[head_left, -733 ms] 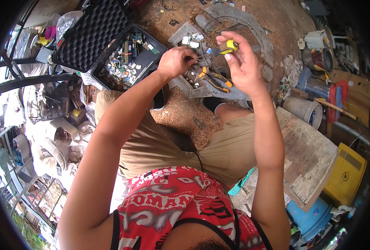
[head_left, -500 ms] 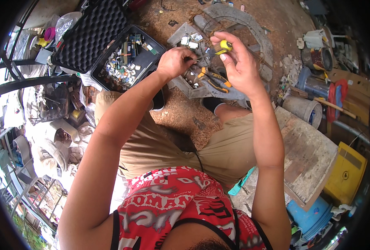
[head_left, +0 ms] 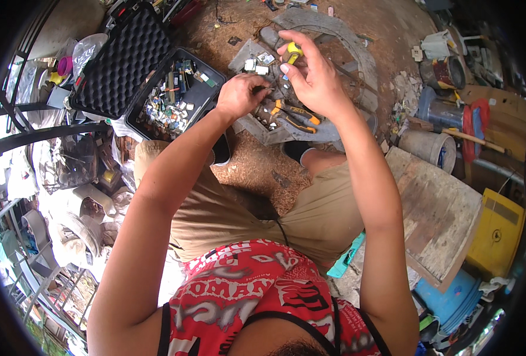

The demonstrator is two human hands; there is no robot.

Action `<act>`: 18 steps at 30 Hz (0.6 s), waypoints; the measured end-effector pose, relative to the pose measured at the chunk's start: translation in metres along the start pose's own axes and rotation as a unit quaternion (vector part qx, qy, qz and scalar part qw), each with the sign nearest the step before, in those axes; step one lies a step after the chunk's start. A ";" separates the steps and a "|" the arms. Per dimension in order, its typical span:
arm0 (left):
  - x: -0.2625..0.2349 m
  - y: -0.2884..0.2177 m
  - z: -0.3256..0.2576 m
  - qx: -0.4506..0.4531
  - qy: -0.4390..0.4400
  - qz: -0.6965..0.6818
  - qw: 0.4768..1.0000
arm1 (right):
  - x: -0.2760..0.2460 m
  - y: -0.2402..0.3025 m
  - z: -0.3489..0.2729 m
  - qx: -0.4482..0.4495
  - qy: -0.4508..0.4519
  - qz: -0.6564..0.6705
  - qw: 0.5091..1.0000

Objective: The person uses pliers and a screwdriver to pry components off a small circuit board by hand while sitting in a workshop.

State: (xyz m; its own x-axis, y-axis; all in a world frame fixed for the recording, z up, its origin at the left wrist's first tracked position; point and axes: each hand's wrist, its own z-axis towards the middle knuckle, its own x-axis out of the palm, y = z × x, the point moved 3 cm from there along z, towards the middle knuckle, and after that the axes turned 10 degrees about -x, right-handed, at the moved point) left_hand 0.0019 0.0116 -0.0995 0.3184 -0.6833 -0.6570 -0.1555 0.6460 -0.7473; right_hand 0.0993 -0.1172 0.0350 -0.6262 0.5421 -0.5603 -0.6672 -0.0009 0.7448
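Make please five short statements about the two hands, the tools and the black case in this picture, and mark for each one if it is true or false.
1. The right hand holds a yellow-and-black tool. True.
2. The left hand grips the orange-and-black pliers. False: neither hand holds them; the left hand pinches a small thin piece, too small to identify.
3. The black case stands open. True.
4. The black case lies to the right of both hands. False: it lies to their left.
5. Many small circuit-board pieces lie inside the black case. True.
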 end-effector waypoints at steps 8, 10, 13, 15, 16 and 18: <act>-0.002 -0.002 0.003 -0.015 -0.006 0.003 1.000 | 0.000 0.003 0.004 -0.015 0.009 -0.026 0.999; 0.002 0.003 0.006 -0.026 -0.002 -0.004 1.000 | 0.001 0.002 0.004 -0.030 0.009 -0.042 0.999; 0.003 0.004 0.008 -0.013 -0.003 -0.006 1.000 | 0.001 0.005 0.003 -0.068 -0.002 -0.073 0.995; 0.003 0.003 0.008 -0.004 -0.012 -0.011 1.000 | 0.002 0.009 0.001 -0.085 -0.009 -0.066 0.994; 0.003 0.003 0.008 -0.003 -0.019 -0.017 1.000 | 0.000 0.011 0.000 -0.087 -0.019 -0.065 0.994; 0.002 0.002 0.008 0.001 -0.029 -0.029 0.999 | -0.005 0.019 -0.002 -0.090 -0.038 -0.061 0.993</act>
State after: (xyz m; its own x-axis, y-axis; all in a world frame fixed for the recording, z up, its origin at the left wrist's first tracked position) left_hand 0.0097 0.0143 -0.1021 0.3798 -0.6990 -0.6059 -0.1326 0.6071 -0.7835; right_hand 0.0888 -0.1216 0.0512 -0.5085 0.6097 -0.6080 -0.8016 -0.0774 0.5928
